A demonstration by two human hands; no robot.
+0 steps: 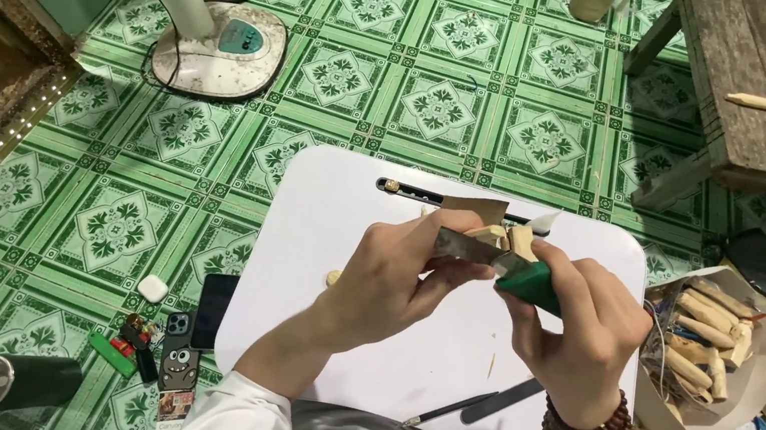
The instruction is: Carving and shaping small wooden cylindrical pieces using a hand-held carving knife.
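Now | left hand grips wood piece | right hand clasps green-handled knife (blade on wood)

A white counter with rounded corners stands on the green patterned tile floor. Directly on it lie a thin dark pencil, a flat dark blade beside it, and a small wood chip.
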